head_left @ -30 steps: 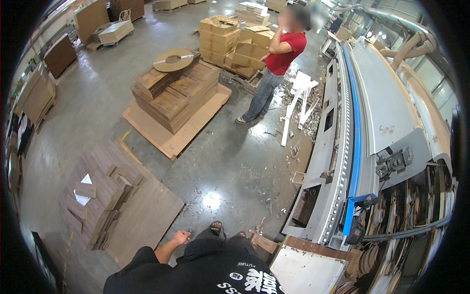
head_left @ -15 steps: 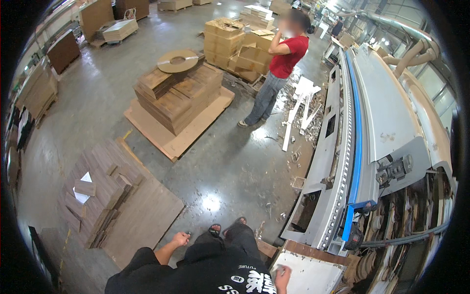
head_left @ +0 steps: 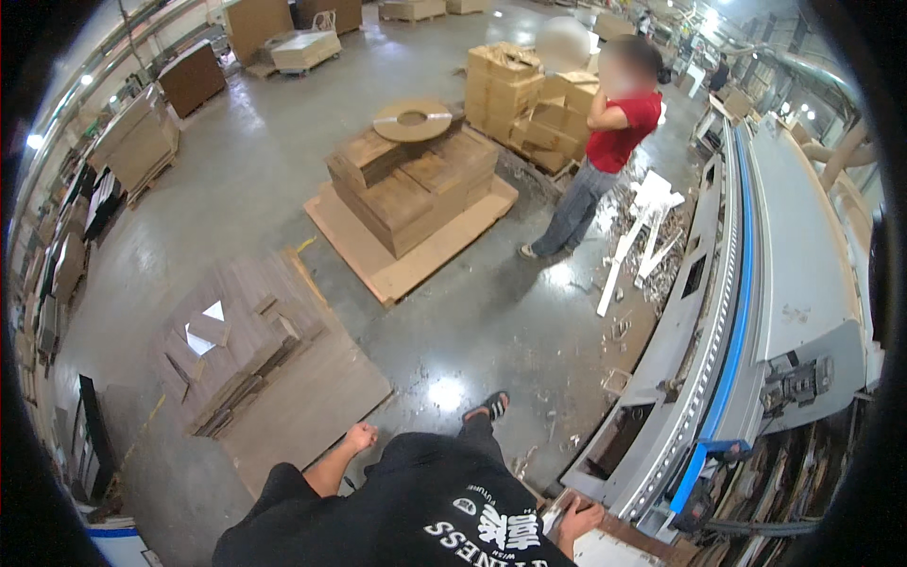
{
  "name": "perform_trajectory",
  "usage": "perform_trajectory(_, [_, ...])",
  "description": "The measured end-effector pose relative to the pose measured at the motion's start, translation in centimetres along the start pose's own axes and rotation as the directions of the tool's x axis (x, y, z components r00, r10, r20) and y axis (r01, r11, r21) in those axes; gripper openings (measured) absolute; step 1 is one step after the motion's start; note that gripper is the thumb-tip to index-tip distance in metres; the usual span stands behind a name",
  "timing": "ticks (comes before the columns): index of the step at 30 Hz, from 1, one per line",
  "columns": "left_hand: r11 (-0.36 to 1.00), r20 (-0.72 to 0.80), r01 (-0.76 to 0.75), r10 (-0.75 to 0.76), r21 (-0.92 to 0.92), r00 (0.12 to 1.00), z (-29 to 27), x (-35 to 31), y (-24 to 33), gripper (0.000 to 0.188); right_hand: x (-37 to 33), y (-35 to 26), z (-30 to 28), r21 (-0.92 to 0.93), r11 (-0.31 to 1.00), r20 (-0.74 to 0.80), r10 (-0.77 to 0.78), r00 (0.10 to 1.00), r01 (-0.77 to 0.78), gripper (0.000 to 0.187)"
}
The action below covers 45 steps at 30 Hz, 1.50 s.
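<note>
My left hand (head_left: pixel 360 437) hangs in front of me at the left with its fingers curled in. What it holds, if anything, is too small or hidden to make out. Low on the right, my right hand (head_left: pixel 581 520) lies on the brown edge of a white-topped stand (head_left: pixel 614 550) at the near end of the long machine. Its fingers are stretched over that edge and seem to grasp nothing. Nearest to my left hand are wood-grain boards (head_left: pixel 312 402) in a low stack, with offcuts (head_left: pixel 279 317) on top.
A long grey machine (head_left: pixel 803 246) with a blue rail runs along the right. Ahead, brown panels (head_left: pixel 416 189) with a coiled edging roll (head_left: pixel 412 120) sit on cardboard. A person in red (head_left: pixel 624 132) stands by cartons (head_left: pixel 505 90), near white scrap strips (head_left: pixel 624 255) on the floor.
My view has swung left, so the scene sits further right. My right hand has moved forward onto the stand's brown edge. One foot has stepped ahead; the left hand stays curled.
</note>
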<state>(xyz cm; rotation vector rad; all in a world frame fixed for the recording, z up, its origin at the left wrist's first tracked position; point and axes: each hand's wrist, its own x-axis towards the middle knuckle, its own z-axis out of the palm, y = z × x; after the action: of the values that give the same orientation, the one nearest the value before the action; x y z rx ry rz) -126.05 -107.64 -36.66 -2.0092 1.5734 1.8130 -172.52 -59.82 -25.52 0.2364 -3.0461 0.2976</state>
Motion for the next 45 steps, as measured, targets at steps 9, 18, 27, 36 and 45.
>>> perform_trajectory(9, [0.904,0.108,-0.006,-0.045,0.428,0.993,0.7,0.4,5.9,0.039,6.1,-3.7,2.9,0.136,0.984,0.238,0.078,0.968,-0.112,0.049])
perform_trajectory(18, [0.617,0.415,-0.501,0.292,0.607,0.862,-2.6,-7.7,17.7,0.06,5.2,-5.1,3.9,0.055,0.991,0.057,0.119,0.991,-0.122,0.038])
perform_trajectory(27, [0.14,0.767,-0.898,0.476,0.416,0.43,-6.9,-21.8,23.9,0.1,5.3,-5.2,3.4,0.048,0.99,0.084,0.129,0.988,-0.134,0.04])
perform_trajectory(36, [0.114,0.759,-0.895,0.49,0.432,0.429,-3.1,-23.4,25.8,0.085,5.4,-5.6,3.9,-0.048,0.988,0.072,0.149,0.986,-0.146,0.042])
perform_trajectory(45, [0.169,0.777,-0.898,0.452,0.407,0.438,-2.2,-22.8,25.2,0.088,5.5,-5.5,3.1,0.017,0.992,0.131,0.122,0.984,-0.125,0.042])
